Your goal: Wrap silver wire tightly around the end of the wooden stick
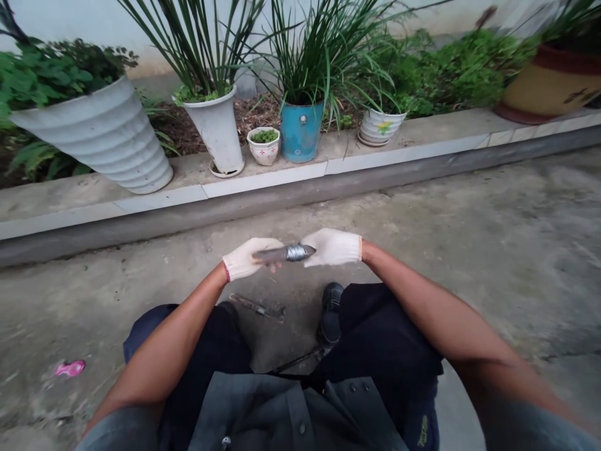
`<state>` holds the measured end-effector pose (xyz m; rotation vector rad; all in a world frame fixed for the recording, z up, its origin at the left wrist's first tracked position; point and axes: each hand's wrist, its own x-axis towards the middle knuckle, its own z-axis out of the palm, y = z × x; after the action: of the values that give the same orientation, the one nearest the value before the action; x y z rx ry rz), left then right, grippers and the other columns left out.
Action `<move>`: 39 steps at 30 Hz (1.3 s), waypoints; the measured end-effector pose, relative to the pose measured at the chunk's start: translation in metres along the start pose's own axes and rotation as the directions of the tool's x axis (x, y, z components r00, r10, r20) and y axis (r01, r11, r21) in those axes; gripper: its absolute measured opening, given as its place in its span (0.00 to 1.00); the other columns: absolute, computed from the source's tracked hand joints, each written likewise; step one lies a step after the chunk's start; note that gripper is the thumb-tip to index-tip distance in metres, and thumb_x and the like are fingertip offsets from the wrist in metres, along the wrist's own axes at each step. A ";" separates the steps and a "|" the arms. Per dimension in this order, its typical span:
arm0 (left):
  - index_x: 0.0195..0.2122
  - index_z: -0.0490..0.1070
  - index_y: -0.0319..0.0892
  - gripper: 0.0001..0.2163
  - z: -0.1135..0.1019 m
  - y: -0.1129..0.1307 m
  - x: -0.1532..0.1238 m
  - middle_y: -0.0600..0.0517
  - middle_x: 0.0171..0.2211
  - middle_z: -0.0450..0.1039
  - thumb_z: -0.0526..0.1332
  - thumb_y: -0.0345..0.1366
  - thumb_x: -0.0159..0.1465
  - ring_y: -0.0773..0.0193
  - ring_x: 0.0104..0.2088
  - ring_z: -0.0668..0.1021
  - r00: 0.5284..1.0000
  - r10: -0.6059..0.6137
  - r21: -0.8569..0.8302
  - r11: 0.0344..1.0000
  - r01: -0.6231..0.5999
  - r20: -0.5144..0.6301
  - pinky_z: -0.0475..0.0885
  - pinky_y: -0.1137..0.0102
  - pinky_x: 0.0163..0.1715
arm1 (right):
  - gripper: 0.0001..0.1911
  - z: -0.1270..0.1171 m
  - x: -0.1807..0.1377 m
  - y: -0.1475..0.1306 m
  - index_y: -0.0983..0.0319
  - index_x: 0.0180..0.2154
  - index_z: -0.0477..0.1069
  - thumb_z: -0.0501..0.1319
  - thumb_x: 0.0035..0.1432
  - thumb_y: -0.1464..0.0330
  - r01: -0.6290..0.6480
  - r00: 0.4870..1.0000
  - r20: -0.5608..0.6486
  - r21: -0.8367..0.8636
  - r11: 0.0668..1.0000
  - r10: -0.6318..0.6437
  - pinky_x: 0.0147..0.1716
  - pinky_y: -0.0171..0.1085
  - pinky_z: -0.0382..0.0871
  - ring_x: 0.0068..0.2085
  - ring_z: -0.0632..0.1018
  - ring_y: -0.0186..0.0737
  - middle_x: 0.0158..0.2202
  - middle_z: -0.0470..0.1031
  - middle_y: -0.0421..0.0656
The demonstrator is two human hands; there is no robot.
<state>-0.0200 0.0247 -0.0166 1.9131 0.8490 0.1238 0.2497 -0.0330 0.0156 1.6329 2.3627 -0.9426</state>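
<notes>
A grey, tapered rod [270, 255] lies crosswise between my two gloved hands, with shiny silvery wire [297, 252] wound around it close to its pointed right end. My left hand [245, 258], in a white knit glove, is closed around the rod's left part, and some fingertips show beneath it. My right hand [334, 247], also gloved in white, meets the pointed end, which sits between its thumb and fingers. The inner side of that hand is hidden. On the concrete below lies a long, narrow tool [257, 307], too blurred to name.
Several potted plants stand along a low ledge [263, 185] ahead, among them a blue pot [300, 134] and a white ribbed pot [110, 138]. A pink object [70, 368] lies on the ground at left. A dark shoe [331, 313] rests below my right hand.
</notes>
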 end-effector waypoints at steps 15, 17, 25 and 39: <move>0.41 0.78 0.44 0.16 0.032 0.011 0.002 0.53 0.29 0.78 0.54 0.45 0.76 0.62 0.23 0.76 0.990 -0.139 0.088 0.986 0.141 -0.031 0.68 0.69 0.27 | 0.18 0.009 0.023 -0.016 0.67 0.58 0.81 0.65 0.78 0.60 -0.442 0.894 -0.169 -0.182 0.878 0.415 0.56 0.46 0.78 0.54 0.85 0.50 0.52 0.84 0.56; 0.33 0.75 0.45 0.15 0.029 0.009 0.001 0.53 0.27 0.77 0.56 0.44 0.75 0.61 0.25 0.76 0.991 -0.128 0.154 0.979 0.133 -0.042 0.66 0.69 0.29 | 0.21 0.015 0.022 -0.021 0.66 0.58 0.80 0.68 0.77 0.56 -0.416 0.909 -0.113 -0.249 0.875 0.401 0.60 0.52 0.79 0.55 0.84 0.48 0.55 0.83 0.52; 0.30 0.80 0.47 0.12 0.013 0.009 -0.003 0.54 0.29 0.78 0.64 0.43 0.70 0.59 0.31 0.76 0.997 -0.069 0.245 0.967 0.071 -0.018 0.63 0.68 0.31 | 0.14 0.018 0.016 -0.017 0.65 0.48 0.87 0.66 0.64 0.77 -0.067 0.992 0.082 -0.300 0.952 0.096 0.53 0.40 0.72 0.55 0.86 0.53 0.50 0.86 0.56; 0.47 0.76 0.41 0.20 0.027 0.010 0.002 0.48 0.38 0.83 0.49 0.48 0.81 0.63 0.29 0.82 0.993 -0.083 -0.045 0.996 0.079 -0.085 0.76 0.71 0.33 | 0.24 -0.009 0.012 0.004 0.63 0.57 0.80 0.57 0.75 0.53 -0.261 0.929 -0.273 -0.013 0.965 0.248 0.42 0.35 0.68 0.47 0.83 0.46 0.49 0.85 0.50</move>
<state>-0.0016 0.0031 -0.0224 1.8420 0.9738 0.1749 0.2505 -0.0169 0.0159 2.1014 2.2288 -0.6429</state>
